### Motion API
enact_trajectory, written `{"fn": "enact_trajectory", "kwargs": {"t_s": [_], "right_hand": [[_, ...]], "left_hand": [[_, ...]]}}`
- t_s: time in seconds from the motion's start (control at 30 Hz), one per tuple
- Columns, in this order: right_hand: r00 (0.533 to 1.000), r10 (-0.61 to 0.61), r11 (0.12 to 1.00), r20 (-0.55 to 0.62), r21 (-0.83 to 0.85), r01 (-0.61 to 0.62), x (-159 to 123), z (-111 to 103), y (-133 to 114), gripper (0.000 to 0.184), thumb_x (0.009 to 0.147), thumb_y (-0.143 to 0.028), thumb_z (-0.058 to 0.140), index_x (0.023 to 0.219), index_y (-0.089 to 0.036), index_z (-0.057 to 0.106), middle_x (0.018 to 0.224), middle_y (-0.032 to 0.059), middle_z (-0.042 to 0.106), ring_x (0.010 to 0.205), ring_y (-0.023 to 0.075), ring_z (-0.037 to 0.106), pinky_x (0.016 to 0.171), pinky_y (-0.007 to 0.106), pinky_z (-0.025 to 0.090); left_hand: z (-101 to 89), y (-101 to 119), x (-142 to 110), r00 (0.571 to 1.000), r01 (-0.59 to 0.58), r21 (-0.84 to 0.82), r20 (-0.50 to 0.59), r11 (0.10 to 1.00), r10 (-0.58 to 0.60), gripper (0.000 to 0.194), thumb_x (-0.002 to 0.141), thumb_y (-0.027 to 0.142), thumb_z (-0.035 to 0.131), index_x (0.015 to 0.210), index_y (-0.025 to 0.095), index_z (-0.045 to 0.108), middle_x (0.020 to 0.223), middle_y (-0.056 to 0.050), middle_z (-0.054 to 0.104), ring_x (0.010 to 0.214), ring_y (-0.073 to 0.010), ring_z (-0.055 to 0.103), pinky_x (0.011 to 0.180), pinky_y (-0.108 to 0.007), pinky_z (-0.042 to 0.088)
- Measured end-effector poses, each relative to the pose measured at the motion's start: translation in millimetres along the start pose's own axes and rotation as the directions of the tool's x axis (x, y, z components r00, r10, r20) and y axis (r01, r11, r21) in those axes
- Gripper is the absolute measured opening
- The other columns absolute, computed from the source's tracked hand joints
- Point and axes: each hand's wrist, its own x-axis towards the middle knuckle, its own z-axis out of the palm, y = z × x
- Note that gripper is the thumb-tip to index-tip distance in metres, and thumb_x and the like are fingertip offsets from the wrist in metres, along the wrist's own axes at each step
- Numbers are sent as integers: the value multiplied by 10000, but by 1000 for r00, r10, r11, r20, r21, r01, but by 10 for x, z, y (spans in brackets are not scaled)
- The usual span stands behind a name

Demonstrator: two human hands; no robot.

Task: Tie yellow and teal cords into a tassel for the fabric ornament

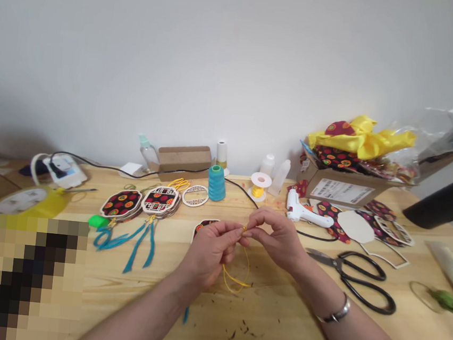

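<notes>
Both hands meet over the middle of the table, pinching a yellow cord (248, 264) whose loops and ends hang below the fingers. My left hand (219, 247) is closed on it, thumb against forefinger. My right hand (278, 239) pinches the same cord at a small yellow knot (245, 228) between the fingertips. Behind my left hand lies a patterned ornament (202, 225), mostly hidden. A strip of blue ribbon (186, 314) shows below my left wrist. Near my right forearm lie black-handled scissors (360, 276), their blades parted.
Stacked patterned ornaments (122, 204) with blue tassels (139, 247) lie to the left. Behind stand a blue thread cone (216, 182) and a yellow cord spool (260, 181). A white glue gun (306, 212) lies right, before a cardboard box (339, 186) of fabric. Dark scraps (241, 332) dot the table front.
</notes>
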Motion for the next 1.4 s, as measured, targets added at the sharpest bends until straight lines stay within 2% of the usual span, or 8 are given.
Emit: {"fn": "enact_trajectory", "kwargs": {"t_s": [0.13, 0.27, 0.4, 0.5, 0.57, 0.8, 1.0, 1.4], "right_hand": [[992, 126, 990, 14, 55, -127, 13, -13, 14, 137, 687, -166, 689, 658, -173, 555, 641, -21, 544, 634, 112, 491, 614, 256, 388], [963, 260, 950, 78, 157, -269, 22, -32, 62, 230, 635, -213, 738, 733, -172, 534, 699, -30, 520, 623, 94, 451, 592, 241, 371], [909, 349, 852, 230, 325, -410, 18, -55, 114, 316, 611, -250, 761, 790, -176, 512, 727, -40, 507, 564, 66, 427, 518, 212, 345], [863, 377, 758, 335, 424, -496, 17, -68, 127, 325, 603, -240, 767, 798, -168, 517, 749, -34, 520, 603, 68, 470, 536, 204, 363], [846, 392, 713, 361, 461, -527, 19, -72, 121, 328, 588, -222, 776, 791, -159, 526, 744, -34, 527, 626, 70, 488, 553, 200, 375], [825, 402, 615, 398, 550, -565, 17, -41, 65, 305, 612, -212, 761, 791, -154, 522, 683, -32, 586, 603, 88, 570, 599, 227, 416], [854, 346, 613, 388, 596, -519, 0, -17, 36, 235, 677, -204, 716, 816, -149, 535, 667, -26, 603, 621, 85, 571, 620, 222, 407], [842, 348, 592, 412, 600, -538, -1, -26, 47, 264, 657, -210, 732, 826, -152, 538, 666, -22, 603, 625, 92, 570, 627, 228, 402]], "left_hand": [[-2, -11, -14, 999, -32, 61, 11, 998, 32, 151, 671, 238, 697, 723, 102, 659, 574, -24, 639, 369, -4, 290, 364, -154, 206], [0, -9, -18, 996, -85, 145, 29, 986, 82, 170, 683, 270, 687, 740, 111, 677, 586, -21, 640, 382, -14, 314, 372, -162, 224], [-4, -2, -31, 994, -106, 253, 29, 962, 102, 191, 691, 308, 677, 751, 127, 684, 602, -19, 647, 392, -24, 330, 384, -169, 243], [-11, 3, -57, 992, -128, 331, 35, 935, 123, 189, 702, 320, 662, 758, 141, 685, 629, -21, 657, 411, -34, 350, 400, -171, 262], [-9, 12, -74, 989, -147, 372, 39, 917, 143, 181, 708, 317, 653, 755, 145, 687, 636, -22, 659, 415, -38, 349, 405, -174, 263], [-3, 19, -86, 980, -191, 398, 29, 897, 196, 169, 707, 300, 646, 765, 151, 700, 647, -32, 665, 410, -47, 335, 402, -186, 258], [-19, 8, -83, 975, -211, 412, 27, 886, 219, 146, 720, 271, 637, 794, 164, 702, 647, -21, 667, 420, -45, 338, 408, -180, 263], [15, 67, -101, 966, -241, 453, 32, 859, 255, 113, 707, 255, 644, 742, 173, 714, 634, -24, 672, 472, -86, 458, 430, -200, 291]]}}
